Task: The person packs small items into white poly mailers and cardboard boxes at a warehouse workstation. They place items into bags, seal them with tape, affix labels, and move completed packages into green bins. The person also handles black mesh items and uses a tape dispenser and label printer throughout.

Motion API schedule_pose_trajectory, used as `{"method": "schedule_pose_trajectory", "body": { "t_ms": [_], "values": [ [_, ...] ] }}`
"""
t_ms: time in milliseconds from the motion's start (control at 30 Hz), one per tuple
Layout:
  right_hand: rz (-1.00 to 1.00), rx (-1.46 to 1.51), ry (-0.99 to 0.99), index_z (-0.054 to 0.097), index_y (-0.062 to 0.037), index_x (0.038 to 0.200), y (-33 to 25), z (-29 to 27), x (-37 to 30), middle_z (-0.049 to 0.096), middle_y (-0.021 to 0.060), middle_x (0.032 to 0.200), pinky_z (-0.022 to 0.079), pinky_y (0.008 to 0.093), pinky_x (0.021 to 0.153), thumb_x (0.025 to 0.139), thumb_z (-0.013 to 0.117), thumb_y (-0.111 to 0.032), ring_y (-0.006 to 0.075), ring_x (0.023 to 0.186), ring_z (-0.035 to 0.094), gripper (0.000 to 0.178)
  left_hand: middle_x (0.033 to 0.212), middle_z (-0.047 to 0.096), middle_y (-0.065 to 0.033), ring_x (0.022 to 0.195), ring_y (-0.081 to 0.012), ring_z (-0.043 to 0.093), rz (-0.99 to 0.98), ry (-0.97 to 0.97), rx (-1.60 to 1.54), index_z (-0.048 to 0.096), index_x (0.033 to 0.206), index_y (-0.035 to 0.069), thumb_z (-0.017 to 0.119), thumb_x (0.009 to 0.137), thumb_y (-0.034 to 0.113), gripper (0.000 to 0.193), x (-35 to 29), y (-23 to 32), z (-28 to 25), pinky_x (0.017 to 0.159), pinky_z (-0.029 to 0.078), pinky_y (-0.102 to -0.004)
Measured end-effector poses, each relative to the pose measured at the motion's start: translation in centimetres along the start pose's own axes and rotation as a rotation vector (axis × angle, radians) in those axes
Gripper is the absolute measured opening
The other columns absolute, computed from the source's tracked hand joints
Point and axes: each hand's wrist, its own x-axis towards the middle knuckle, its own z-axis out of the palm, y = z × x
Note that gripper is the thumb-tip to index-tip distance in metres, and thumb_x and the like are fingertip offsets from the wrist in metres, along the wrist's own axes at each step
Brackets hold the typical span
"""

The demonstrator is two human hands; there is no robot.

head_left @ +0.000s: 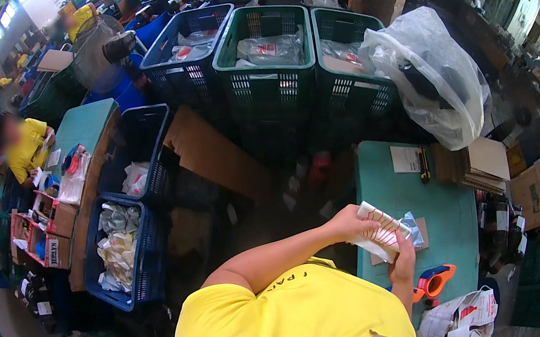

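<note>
Between my two hands is a folded white wrapper [385, 226] with thin red stripes. My left hand [352, 223] pinches its upper left side, with the thumb and fingers closed. Lower down, my right hand [403, 262] is closed around its near end. Under and just beyond the right hand, a flat tan cardboard piece [422, 234] lies on the green table [385, 171], with a pale blue plastic piece [410, 222] on top. An orange and blue tape dispenser [436, 280] sits near the right wrist.
A yellow-black cutter [423, 164] lies by a white sheet [405, 158]. Cardboard stacks [484, 165] line the table's right edge. Crates [270, 86] with plastic packets stand ahead, beside a big clear bag [435, 69]. Blue crates [135, 291] are left; a co-worker [31, 148] sits beyond.
</note>
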Motion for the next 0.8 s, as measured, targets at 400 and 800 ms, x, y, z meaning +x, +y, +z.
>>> {"method": "schedule_pose_trajectory", "body": {
  "t_ms": [400, 800],
  "values": [
    [-0.085, 0.006, 0.199, 0.053, 0.0034, 0.124, 0.0, -9.8, -5.2, 0.062, 0.0103, 0.115, 0.049, 0.0322, 0.088, 0.098, 0.06, -0.013, 0.0182, 0.1, 0.062, 0.032, 0.091, 0.072, -0.0047, 0.083, -0.0131, 0.067, 0.139, -0.223, -0.035, 0.071, 0.105, 0.004, 0.077, 0.082, 0.019, 0.028, 2.6, -0.3, 9.1, 0.075, 0.054, -0.0306],
    [-0.121, -0.031, 0.527, 0.051, -0.0086, 0.132, -1.2, -9.2, -6.6, 0.064, 0.0054, 0.117, 0.053, 0.0295, 0.065, 0.098, 0.056, -0.019, 0.0176, 0.096, 0.064, 0.036, 0.096, 0.073, -0.0093, 0.088, -0.0194, 0.069, 0.138, -0.473, 0.144, 0.07, 0.108, 0.005, 0.078, 0.081, 0.024, 0.034, 8.5, 1.5, 12.9, 0.079, 0.053, -0.0331]
  ]
}}
